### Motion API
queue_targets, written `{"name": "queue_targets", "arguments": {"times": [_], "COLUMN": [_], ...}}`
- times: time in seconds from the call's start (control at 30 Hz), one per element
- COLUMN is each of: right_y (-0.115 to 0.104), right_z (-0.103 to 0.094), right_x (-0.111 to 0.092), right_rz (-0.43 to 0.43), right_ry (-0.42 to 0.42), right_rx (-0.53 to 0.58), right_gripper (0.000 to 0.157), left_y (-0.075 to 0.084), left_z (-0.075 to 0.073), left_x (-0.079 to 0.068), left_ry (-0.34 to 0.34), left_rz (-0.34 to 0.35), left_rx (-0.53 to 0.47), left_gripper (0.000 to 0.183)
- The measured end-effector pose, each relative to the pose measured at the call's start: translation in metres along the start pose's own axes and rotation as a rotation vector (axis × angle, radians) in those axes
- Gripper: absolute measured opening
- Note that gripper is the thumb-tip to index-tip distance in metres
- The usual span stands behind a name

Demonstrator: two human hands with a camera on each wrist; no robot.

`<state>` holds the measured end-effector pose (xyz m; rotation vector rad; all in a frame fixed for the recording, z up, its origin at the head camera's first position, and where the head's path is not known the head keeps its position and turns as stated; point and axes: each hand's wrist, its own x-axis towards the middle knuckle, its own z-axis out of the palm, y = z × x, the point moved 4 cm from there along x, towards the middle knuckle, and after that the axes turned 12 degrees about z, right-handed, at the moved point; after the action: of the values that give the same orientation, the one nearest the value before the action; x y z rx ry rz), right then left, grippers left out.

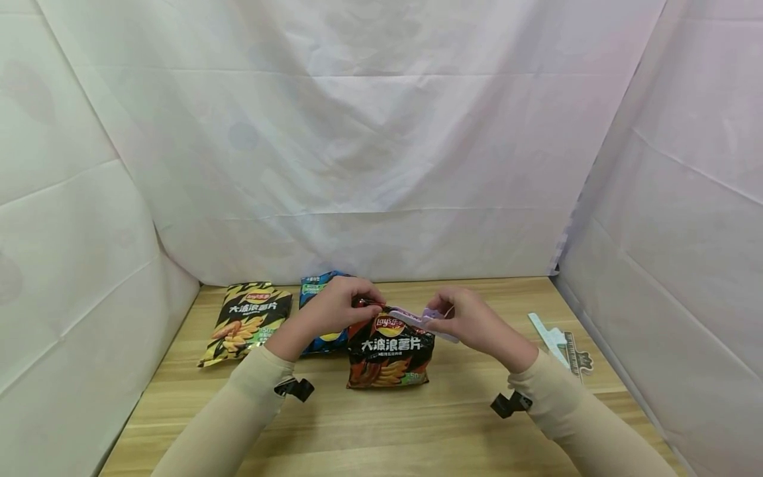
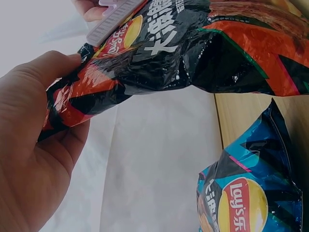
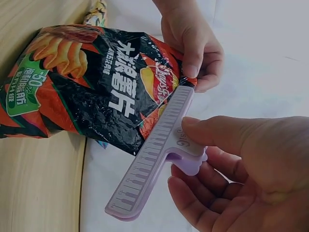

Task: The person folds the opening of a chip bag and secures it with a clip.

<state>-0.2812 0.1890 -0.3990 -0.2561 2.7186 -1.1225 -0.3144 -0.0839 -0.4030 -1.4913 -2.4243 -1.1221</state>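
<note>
A black and red bag of Lay's chips (image 1: 390,358) stands on the table between both hands, its top edge folded over. My left hand (image 1: 348,305) pinches the top left corner of this bag between thumb and fingers. In my right hand (image 1: 467,318) is a lilac clip with a piano-key pattern (image 3: 149,154), gripped by its handle with the thumb on the near side and fingers behind. The clip's long bar lies across the bag's top edge, and its lower end juts past the bag's side in the right wrist view.
Left of the hands lie a yellow and black chip bag (image 1: 253,315) and a blue chip bag (image 2: 246,193), the latter partly behind my left arm. At the table's right are a pale clip (image 1: 551,338) and a dark-patterned clip (image 1: 577,358). White cloth (image 1: 381,152) walls the table.
</note>
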Motion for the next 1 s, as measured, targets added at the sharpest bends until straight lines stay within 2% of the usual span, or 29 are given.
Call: {"name": "queue_targets", "arguments": {"times": [0.2, 0.57, 0.73, 1.0], "right_y": [0.001, 0.002, 0.003, 0.006], "right_z": [0.000, 0.000, 0.000, -0.001], "right_x": [-0.001, -0.002, -0.002, -0.002], "right_rz": [-0.013, -0.024, -0.031, -0.023], "right_ry": [0.011, 0.016, 0.017, 0.016], "right_rx": [0.015, 0.024, 0.030, 0.054], "right_gripper": [0.014, 0.014, 0.014, 0.014], "left_y": [-0.001, -0.007, -0.012, -0.009], "left_z": [-0.006, -0.016, -0.017, -0.018], "left_x": [-0.002, -0.015, -0.019, -0.019], "left_ry": [0.042, 0.076, 0.102, 0.115], "left_rz": [0.037, -0.057, -0.054, -0.054], "left_rx": [-0.014, -0.030, -0.043, -0.082], "left_gripper": [0.011, 0.011, 0.009, 0.010]}}
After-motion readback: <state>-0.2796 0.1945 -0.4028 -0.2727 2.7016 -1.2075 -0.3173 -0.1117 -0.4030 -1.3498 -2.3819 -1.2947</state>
